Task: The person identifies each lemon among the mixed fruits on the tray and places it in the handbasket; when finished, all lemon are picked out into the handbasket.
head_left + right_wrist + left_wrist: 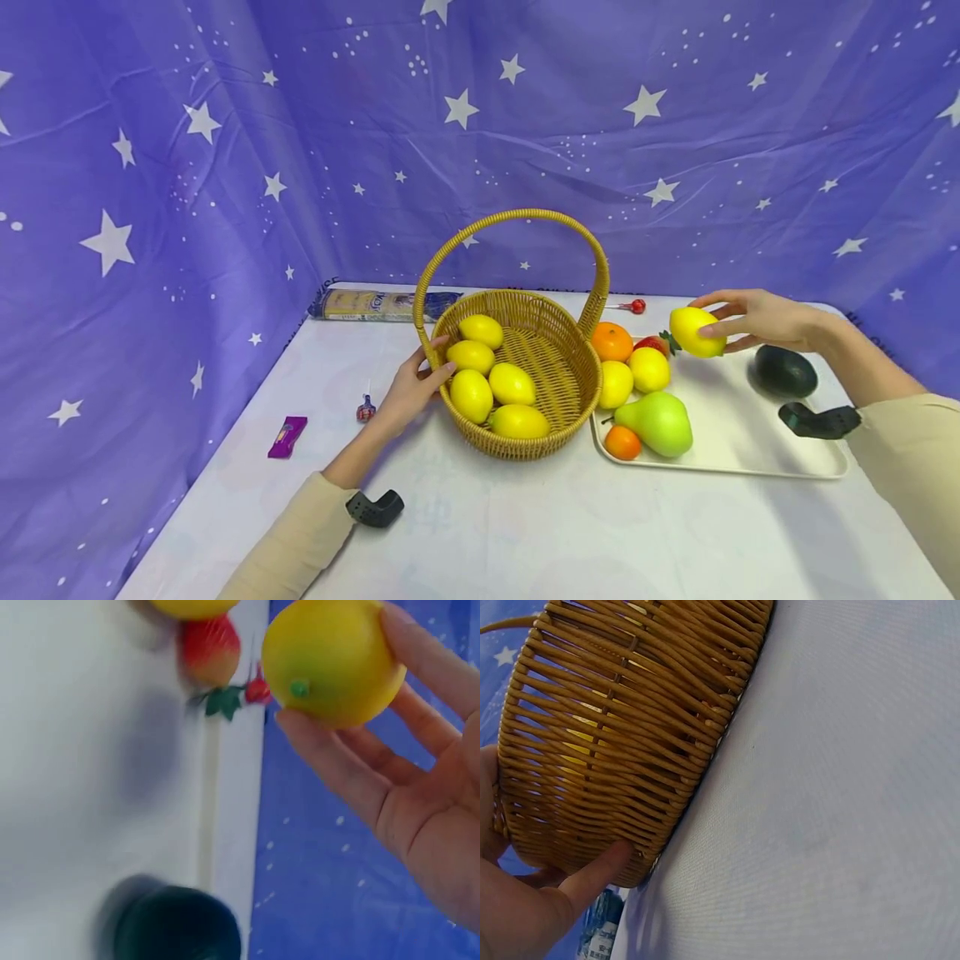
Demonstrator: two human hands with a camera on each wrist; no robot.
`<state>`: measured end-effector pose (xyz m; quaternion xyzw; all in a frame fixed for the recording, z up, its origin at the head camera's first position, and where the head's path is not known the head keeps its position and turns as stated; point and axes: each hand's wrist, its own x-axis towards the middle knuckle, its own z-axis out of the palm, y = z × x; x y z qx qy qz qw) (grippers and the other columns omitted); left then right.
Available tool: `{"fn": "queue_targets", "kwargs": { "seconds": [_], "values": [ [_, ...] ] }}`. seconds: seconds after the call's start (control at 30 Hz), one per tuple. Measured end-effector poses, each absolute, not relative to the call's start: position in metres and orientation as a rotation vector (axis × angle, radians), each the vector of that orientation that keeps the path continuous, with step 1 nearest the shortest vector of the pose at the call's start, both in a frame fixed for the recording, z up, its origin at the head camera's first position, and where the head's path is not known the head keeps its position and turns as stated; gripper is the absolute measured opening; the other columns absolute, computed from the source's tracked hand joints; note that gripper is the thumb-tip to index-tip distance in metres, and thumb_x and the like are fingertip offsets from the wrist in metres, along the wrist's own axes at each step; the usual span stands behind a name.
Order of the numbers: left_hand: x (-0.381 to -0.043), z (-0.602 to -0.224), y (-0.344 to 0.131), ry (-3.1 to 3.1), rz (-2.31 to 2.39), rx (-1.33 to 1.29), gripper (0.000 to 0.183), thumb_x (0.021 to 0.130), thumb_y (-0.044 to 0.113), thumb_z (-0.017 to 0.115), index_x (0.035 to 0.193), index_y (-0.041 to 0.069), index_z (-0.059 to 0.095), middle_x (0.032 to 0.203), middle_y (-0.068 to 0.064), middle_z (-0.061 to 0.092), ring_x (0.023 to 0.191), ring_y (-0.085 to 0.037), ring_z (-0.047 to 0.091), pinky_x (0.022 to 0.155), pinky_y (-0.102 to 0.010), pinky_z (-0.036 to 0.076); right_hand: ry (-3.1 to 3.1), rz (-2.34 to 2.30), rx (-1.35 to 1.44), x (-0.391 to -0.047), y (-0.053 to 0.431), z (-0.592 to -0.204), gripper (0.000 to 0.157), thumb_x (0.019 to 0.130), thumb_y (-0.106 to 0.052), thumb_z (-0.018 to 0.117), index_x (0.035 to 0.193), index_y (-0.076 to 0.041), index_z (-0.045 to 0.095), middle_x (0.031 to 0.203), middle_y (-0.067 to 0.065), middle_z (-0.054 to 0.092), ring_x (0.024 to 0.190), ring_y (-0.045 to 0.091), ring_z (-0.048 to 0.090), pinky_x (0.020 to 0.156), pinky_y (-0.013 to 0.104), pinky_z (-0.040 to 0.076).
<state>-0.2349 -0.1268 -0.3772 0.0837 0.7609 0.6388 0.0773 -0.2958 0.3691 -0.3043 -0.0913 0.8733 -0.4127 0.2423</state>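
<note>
My right hand (pixel 765 318) pinches a yellow lemon (pixel 697 332) between thumb and fingers, held up over the far side of the cream tray (pixel 727 470). In the right wrist view the same lemon (pixel 330 660) shows its small green tip. At the left, my left hand (pixel 415 385) grips the wicker basket (pixel 551 375) by its rim, close to the foot of the tall handle. Several lemons (pixel 512 384) lie in the basket's left half. From the left wrist view, a finger presses the woven side (pixel 622 772) low down.
The tray also bears two lemons (pixel 649 369), an orange (pixel 612 342), a strawberry (pixel 651 345), a green pear (pixel 660 423), a small orange fruit (pixel 623 442) and an avocado (pixel 784 372). Lollipops (pixel 366 408), a purple packet (pixel 288 437) and a long pack (pixel 367 305) lie around the basket.
</note>
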Motion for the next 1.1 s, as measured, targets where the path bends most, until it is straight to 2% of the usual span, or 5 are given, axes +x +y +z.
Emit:
{"fn": "queue_targets", "kwargs": {
  "seconds": [0.13, 0.43, 0.67, 0.87, 1.1],
  "values": [
    [-0.236, -0.376, -0.128, 2.283, 1.921, 0.239, 0.055, 0.101, 0.013, 0.053, 0.151, 0.005, 0.032, 0.144, -0.027, 0.038, 0.117, -0.04, 0.055, 0.081, -0.035, 0.057, 2.326, -1.179, -0.316, -0.289, 0.347, -0.285, 0.062, 0.096, -0.016, 0.062, 0.147, 0.0, 0.03, 0.141, 0.029, 0.034, 0.108, 0.028, 0.059, 0.087, 0.045, 0.054],
    [-0.237, -0.378, -0.129, 2.278, 1.921, 0.249, 0.055, 0.101, 0.013, 0.053, 0.151, 0.004, 0.031, 0.146, -0.027, 0.036, 0.117, -0.04, 0.054, 0.081, -0.034, 0.057, 2.114, -1.258, -0.442, -0.285, 0.284, -0.265, 0.058, 0.095, -0.01, 0.062, 0.145, -0.001, 0.034, 0.137, 0.022, 0.043, 0.111, 0.03, 0.058, 0.091, 0.046, 0.052],
    [-0.234, -0.377, -0.128, 2.259, 1.926, 0.284, 0.056, 0.101, 0.013, 0.053, 0.151, 0.004, 0.03, 0.146, -0.028, 0.035, 0.119, -0.041, 0.053, 0.081, -0.035, 0.057, 2.059, -1.258, -0.498, -0.294, 0.239, -0.271, 0.058, 0.093, -0.012, 0.066, 0.144, -0.003, 0.038, 0.135, 0.023, 0.045, 0.113, 0.033, 0.057, 0.094, 0.049, 0.05],
    [-0.234, -0.376, -0.127, 2.268, 1.932, 0.286, 0.055, 0.101, 0.013, 0.053, 0.151, 0.003, 0.031, 0.146, -0.028, 0.035, 0.119, -0.042, 0.053, 0.081, -0.036, 0.057, 2.11, -1.151, -0.517, -0.298, 0.207, -0.28, 0.063, 0.09, -0.023, 0.071, 0.144, -0.01, 0.041, 0.137, 0.021, 0.043, 0.118, 0.033, 0.053, 0.093, 0.046, 0.051],
    [-0.234, -0.377, -0.127, 2.265, 1.93, 0.281, 0.055, 0.101, 0.013, 0.053, 0.151, 0.003, 0.031, 0.145, -0.028, 0.036, 0.118, -0.042, 0.054, 0.081, -0.037, 0.057, 2.145, -1.155, -0.52, -0.306, 0.183, -0.3, 0.061, 0.091, -0.022, 0.07, 0.143, -0.006, 0.042, 0.139, 0.024, 0.039, 0.122, 0.034, 0.048, 0.091, 0.045, 0.052]
  ]
}}
